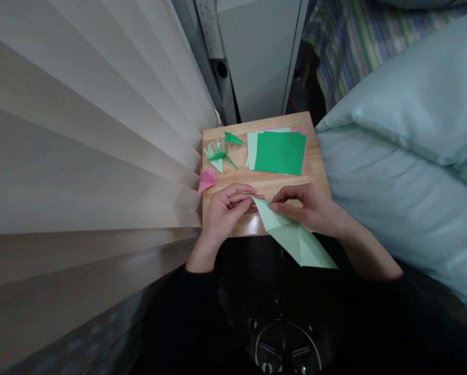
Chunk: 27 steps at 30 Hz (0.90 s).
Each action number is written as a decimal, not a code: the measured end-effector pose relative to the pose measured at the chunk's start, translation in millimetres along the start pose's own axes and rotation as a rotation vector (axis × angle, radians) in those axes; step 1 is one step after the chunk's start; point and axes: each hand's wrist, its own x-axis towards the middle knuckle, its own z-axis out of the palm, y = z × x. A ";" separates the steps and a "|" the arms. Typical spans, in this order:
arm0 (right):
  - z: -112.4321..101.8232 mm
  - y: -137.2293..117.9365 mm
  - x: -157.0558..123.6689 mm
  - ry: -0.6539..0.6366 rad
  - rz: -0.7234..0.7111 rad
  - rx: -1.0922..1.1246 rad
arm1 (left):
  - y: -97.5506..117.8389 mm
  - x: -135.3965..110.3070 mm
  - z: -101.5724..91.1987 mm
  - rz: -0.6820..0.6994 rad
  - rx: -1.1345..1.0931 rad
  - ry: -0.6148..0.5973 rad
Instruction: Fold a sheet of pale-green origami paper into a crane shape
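A pale green paper (pixel 295 237), folded into a long pointed shape, lies across the near edge of a small wooden table (pixel 315 169) and sticks out over my lap. My left hand (pixel 229 211) pinches its upper tip with curled fingers. My right hand (pixel 309 208) presses down on the paper's upper edge, fingers bent and closed on it.
A stack of square sheets (pixel 280 152), dark green on top with pale green and pink beneath, lies at the table's back. Folded green paper figures (pixel 219 152) and a pink one (pixel 207 179) sit at the left. Pleated blinds (pixel 80 156) stand left, a pale blue pillow (pixel 413 156) right.
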 end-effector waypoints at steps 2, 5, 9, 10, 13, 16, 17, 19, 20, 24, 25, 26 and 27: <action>0.9 -1.1 -0.5 0.034 -0.004 -0.005 | -0.8 0.5 -0.1 0.015 0.021 0.011; 3.7 -4.2 -1.3 0.071 -0.017 -0.002 | -2.4 1.0 0.4 0.049 0.046 0.040; 7.9 -6.2 -1.6 0.100 -0.087 -0.020 | -4.5 0.1 2.1 0.069 0.007 0.066; 8.7 -5.7 -1.4 0.116 -0.105 -0.032 | -4.6 -0.3 2.5 0.068 -0.015 0.065; 9.8 -3.3 -0.6 0.167 -0.145 -0.070 | -4.6 -1.0 3.4 0.067 -0.070 0.043; 10.0 -2.3 0.0 0.188 -0.166 -0.098 | -5.6 0.3 3.9 0.095 -0.037 0.037; 9.9 -2.5 0.0 0.187 -0.170 -0.106 | -6.4 1.0 4.1 0.110 -0.007 0.049; 9.8 -3.4 0.0 0.183 -0.181 -0.119 | -8.4 2.6 4.4 0.131 0.045 0.085; 9.8 -3.8 0.0 0.183 -0.191 -0.126 | -9.3 3.2 4.7 0.135 0.059 0.100; 11.2 -4.1 -0.2 0.223 -0.267 -0.171 | -10.6 4.1 5.9 0.157 0.067 0.134; 11.8 -3.8 -0.3 0.247 -0.292 -0.186 | -10.3 4.0 6.3 0.177 0.072 0.146; 12.4 -3.6 -0.4 0.273 -0.316 -0.200 | -9.9 3.9 6.7 0.200 0.080 0.158; 13.0 -3.5 -0.6 0.301 -0.339 -0.214 | -9.5 3.8 7.0 0.224 0.092 0.171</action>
